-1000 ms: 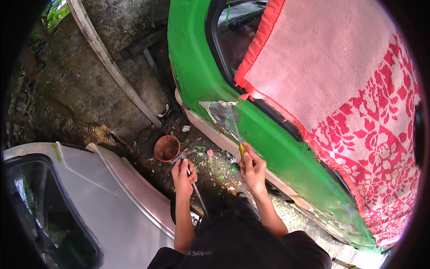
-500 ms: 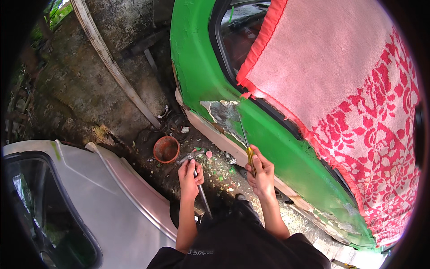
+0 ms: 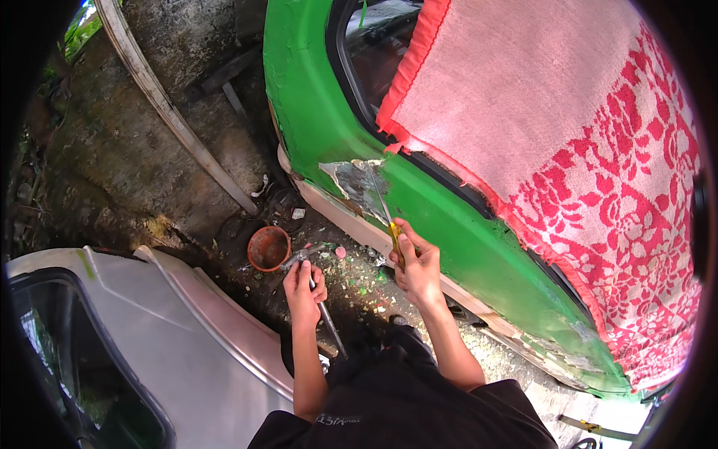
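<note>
My right hand (image 3: 417,269) is closed around the yellow handle of a screwdriver (image 3: 394,233). Its thin shaft points up and away, with the tip over a patch of flaked paint and bare grey metal (image 3: 359,183) on a green car body (image 3: 464,239). Whether the tip touches the metal I cannot tell. Lower and to the left, my left hand (image 3: 304,295) grips a hammer (image 3: 330,326) close under its head. The metal handle slants down toward my dark clothing.
A pink and red floral towel (image 3: 523,127) drapes over the green car. On the left stands a silver-grey vehicle body (image 3: 172,322). A reddish-brown pot (image 3: 268,248) sits between them among scattered paint chips (image 3: 366,288). A long curved strip (image 3: 164,97) lies at the far left.
The screwdriver tip has shifted left, from the right edge of the bare patch to further inside it. My left hand still holds the hammer. The whole view has moved slightly.
</note>
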A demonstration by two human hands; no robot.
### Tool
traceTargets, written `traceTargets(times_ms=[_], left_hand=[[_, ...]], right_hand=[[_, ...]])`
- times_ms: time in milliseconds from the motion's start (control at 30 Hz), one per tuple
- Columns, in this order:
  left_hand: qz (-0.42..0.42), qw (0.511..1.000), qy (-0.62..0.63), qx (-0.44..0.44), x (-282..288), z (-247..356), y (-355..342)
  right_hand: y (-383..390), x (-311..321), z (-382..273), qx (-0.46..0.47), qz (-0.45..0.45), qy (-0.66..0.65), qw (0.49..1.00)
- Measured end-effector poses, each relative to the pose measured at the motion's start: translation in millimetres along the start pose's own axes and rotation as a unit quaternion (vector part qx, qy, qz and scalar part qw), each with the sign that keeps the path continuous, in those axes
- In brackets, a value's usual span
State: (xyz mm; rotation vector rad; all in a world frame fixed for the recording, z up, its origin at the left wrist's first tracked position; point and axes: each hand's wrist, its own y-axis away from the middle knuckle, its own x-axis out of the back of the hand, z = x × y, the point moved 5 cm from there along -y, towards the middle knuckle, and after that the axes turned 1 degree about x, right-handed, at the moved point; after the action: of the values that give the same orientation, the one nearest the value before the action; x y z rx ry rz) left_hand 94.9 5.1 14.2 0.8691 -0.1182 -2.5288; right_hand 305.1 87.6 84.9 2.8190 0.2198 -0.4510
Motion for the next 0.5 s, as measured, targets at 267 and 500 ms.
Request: traceTargets(times_ms=[267, 500], left_hand=[[-0.01, 1.0, 0.003, 0.005, 0.3, 1.9, 5.0], [-0.007, 1.0, -0.007, 0.009, 2.9, 0.7, 5.7]], right_hand=[[-5.0, -7.2, 8.4, -0.004, -0.006, 0.011, 1.0], [1.5, -4.7, -0.9, 0.024, -0.001, 0.039, 0.999]])
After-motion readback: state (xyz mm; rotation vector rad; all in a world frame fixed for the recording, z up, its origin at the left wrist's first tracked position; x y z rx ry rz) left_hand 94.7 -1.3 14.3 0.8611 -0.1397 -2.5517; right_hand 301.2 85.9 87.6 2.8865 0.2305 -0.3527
